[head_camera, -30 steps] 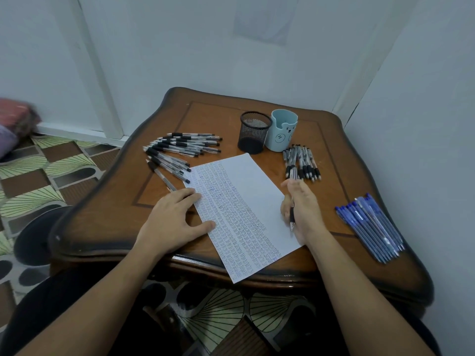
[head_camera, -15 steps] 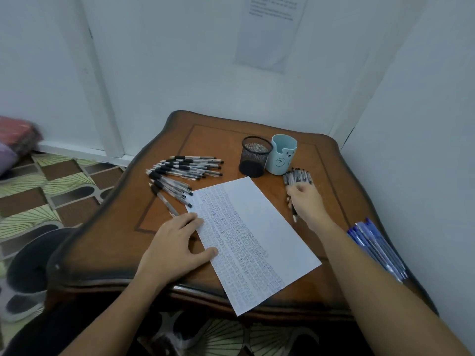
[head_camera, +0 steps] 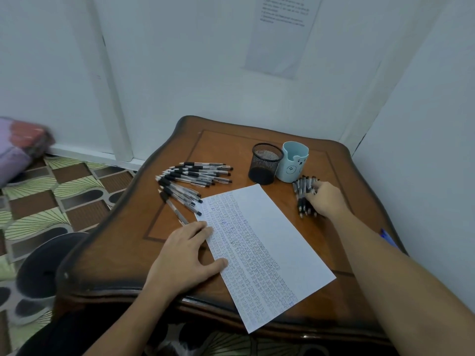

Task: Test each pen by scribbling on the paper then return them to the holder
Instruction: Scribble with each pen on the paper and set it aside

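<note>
the pen pile (head_camera: 302,189) lies at 1 o'clock from the paper (head_camera: 272,227), axes 12-to-6, under the right hand (head_camera: 327,201), grip unclear; left hand (head_camera: 185,255) flat on paper.

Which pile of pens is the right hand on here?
The small black-grip pile beside the pale blue holder; the right hand lies on it. The larger fan lies left of the paper.

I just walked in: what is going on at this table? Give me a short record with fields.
Left hand: flat on the left edge of the paper.
Right hand: on the small pen bundle beside the blue cup; grip unclear.
Paper: scribbles fill the left part, right strip blank.
Holders: black mesh cup next to the blue cup.
Left pens: loose pile on the table.
</note>
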{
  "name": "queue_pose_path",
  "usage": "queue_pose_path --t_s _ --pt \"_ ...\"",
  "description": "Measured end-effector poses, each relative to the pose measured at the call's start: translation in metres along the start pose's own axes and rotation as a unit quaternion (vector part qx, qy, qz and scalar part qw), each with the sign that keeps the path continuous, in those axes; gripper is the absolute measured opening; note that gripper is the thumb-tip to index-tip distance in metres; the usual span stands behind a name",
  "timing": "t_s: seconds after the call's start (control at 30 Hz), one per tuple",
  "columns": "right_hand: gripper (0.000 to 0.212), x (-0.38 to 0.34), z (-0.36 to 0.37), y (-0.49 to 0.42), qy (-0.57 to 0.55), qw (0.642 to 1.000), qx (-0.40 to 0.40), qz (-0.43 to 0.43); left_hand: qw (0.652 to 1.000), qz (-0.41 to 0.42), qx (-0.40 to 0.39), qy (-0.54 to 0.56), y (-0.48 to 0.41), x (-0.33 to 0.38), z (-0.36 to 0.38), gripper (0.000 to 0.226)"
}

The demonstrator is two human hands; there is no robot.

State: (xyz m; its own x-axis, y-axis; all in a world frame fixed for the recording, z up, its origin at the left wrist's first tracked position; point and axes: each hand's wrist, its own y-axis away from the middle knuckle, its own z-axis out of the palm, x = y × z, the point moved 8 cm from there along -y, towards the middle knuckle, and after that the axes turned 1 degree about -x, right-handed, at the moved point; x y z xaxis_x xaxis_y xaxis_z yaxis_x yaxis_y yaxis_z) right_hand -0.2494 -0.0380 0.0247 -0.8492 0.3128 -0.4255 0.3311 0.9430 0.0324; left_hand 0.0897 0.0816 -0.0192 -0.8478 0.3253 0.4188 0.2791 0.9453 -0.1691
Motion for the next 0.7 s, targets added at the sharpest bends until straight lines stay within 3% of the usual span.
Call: queue_pose_path --t_s 0.2,0.3,0.4,0.53,0.7 --pt "0.036 -0.009 -0.01 0.011 0.03 0.997 0.065 -0.034 1.0 0.0 0.003 0.005 0.001 0.001 -0.001 0.095" --pt "0.028 -0.042 -0.004 0.025 0.026 0.989 0.088 -0.116 1.0 0.001 -0.005 -0.001 0.0 0.001 0.0 0.096" --pt "0.021 -0.093 0.028 0.042 -0.045 0.975 -0.002 -0.218 1.0 -0.002 -0.009 0.001 0.0 0.001 0.0 0.097" --pt "0.014 -0.157 0.082 0.069 -0.137 0.95 -0.135 -0.247 1.0 -0.002 -0.008 0.007 0.0 0.001 0.001 0.093" --pt "0.009 -0.199 0.12 0.082 -0.161 0.945 -0.142 -0.249 1.0 0.005 -0.001 0.005 0.001 0.001 0.0 0.091"
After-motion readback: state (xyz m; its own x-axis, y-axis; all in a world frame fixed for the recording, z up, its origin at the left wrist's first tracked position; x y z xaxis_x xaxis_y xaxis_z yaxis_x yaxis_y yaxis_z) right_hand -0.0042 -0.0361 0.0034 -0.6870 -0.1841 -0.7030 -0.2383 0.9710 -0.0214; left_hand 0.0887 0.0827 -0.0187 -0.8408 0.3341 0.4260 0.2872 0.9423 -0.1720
